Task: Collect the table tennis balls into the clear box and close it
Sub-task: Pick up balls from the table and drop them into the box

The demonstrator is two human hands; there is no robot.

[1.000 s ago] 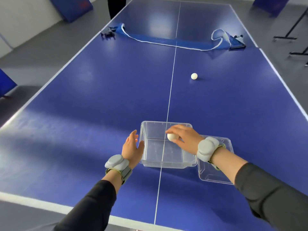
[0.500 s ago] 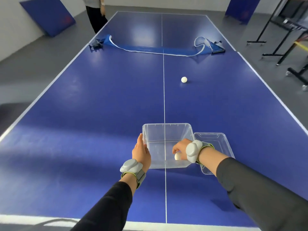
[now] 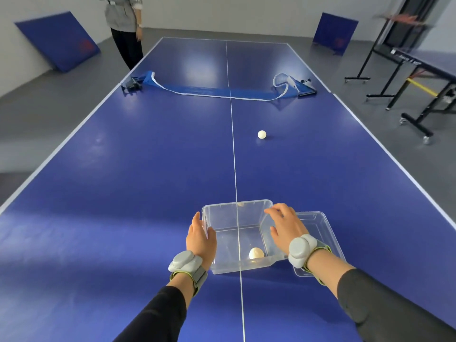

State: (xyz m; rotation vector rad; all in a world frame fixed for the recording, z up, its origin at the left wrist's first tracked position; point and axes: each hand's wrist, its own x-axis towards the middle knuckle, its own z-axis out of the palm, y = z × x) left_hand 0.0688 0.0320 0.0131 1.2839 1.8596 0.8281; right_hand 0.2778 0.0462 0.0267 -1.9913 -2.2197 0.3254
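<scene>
The clear box point(image 3: 232, 214) stands open on the blue table, straddling the white centre line near me. One white ball point(image 3: 256, 253) lies inside it at the near right corner. A second white ball point(image 3: 261, 134) rests on the table farther out, right of the centre line. The clear lid point(image 3: 320, 225) lies flat on the table against the box's right side. My left hand point(image 3: 200, 236) presses flat against the box's left wall. My right hand point(image 3: 287, 224) hovers over the box's right rim with fingers spread, holding nothing.
The loose blue net point(image 3: 222, 90) lies slack across the middle of the table point(image 3: 123, 181). A person point(image 3: 124, 28) stands at the far left corner. Another folded table on wheels point(image 3: 424, 77) stands to the right. Blue pads point(image 3: 58, 40) lean on the walls.
My right hand lowered a ball into the box, let it go, and rose to the right rim. The ball now lies on the box floor. My left hand stayed against the left wall.
</scene>
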